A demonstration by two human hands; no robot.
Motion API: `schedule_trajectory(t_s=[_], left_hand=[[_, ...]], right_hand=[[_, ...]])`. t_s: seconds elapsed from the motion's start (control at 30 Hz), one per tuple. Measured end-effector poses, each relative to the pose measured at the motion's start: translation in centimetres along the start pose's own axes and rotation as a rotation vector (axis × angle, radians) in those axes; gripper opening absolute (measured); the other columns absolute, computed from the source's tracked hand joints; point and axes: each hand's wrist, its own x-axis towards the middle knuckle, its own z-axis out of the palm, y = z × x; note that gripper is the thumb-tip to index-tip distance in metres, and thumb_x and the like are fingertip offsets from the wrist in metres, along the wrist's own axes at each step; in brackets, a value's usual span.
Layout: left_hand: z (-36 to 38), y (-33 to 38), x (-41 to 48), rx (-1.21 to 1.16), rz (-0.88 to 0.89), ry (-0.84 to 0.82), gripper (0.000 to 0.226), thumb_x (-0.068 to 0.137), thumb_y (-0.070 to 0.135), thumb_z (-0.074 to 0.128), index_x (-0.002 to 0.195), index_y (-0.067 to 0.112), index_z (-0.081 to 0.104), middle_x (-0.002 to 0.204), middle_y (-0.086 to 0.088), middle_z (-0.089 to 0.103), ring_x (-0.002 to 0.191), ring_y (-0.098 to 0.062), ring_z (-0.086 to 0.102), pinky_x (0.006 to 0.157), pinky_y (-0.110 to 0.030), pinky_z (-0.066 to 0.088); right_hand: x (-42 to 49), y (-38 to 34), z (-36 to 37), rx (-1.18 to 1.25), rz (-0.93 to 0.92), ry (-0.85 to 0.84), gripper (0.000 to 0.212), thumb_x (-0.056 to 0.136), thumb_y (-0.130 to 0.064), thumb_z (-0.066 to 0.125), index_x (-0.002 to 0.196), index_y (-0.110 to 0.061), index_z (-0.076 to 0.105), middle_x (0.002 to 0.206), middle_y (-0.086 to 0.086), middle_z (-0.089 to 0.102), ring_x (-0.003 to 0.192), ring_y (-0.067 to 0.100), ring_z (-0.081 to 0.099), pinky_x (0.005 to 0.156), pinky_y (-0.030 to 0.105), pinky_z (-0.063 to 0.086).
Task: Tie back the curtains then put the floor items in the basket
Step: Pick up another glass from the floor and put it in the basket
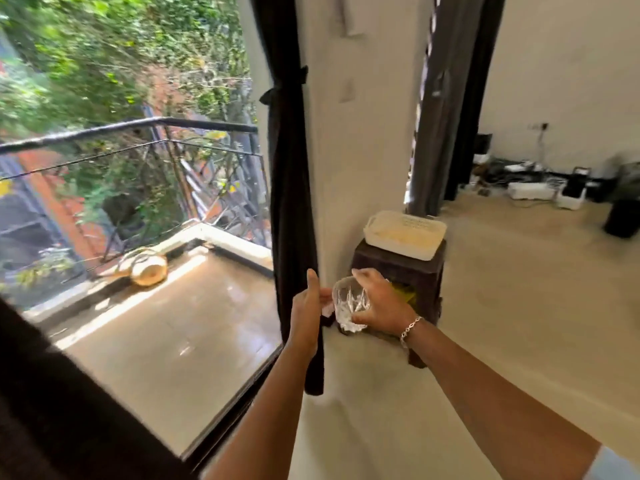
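The right hand (381, 303) is gripping the cut-glass tumbler (349, 301), fingers curled round it; the left hand (306, 306) is hovering just beside, fingers straight.

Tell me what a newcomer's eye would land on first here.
First, the clear cut glass at the centre, held by the right hand, with the left hand close beside it. Next, the black curtain tied back mid-frame, with bright greenery beyond the balcony railing to its left. Then the white basket sitting on a dark stool, right of the curtain.
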Motion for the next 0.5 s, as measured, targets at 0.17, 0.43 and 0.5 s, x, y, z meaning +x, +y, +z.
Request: schedule_trajectory(t_s=[0.17,0.43,0.5], left_hand=[[4.3,1.4,9.6,-0.01,-0.049,-0.148,0.067,0.094,0.053,0.026,0.09,0.006,0.073,0.093,-0.011,0.073,0.093,-0.014,0.067,0.077,-0.013,0.045],[10.4,1.0,21.2,0.088,-0.066,-0.323,0.072,0.092,0.057,0.022,0.1,0.004,0.07,0.1,-0.012,0.071,0.1,-0.018,0.065,0.097,-0.028,0.045],[11.9,0.5,23.7,0.109,-0.071,-0.368,0.076,0.084,0.066,0.021,0.097,0.009,0.07,0.099,-0.008,0.072,0.098,-0.015,0.065,0.09,-0.024,0.045]], right_hand=[[7.1,5.6,-2.8,0.058,0.099,0.044,0.087,0.072,-0.02,0.073,0.144,-0.005,0.025,0.143,0.009,0.031,0.132,0.02,0.033,0.105,0.02,0.025],[14.9,13.6,-4.9,0.101,0.207,0.116,0.089,0.07,-0.018,0.075,0.143,-0.006,0.027,0.141,0.01,0.033,0.132,0.022,0.033,0.107,0.022,0.024],[16.8,15.7,-5.1,0.111,0.222,0.114,0.087,0.069,-0.017,0.076,0.142,-0.005,0.029,0.139,0.011,0.034,0.129,0.022,0.036,0.106,0.023,0.027]])
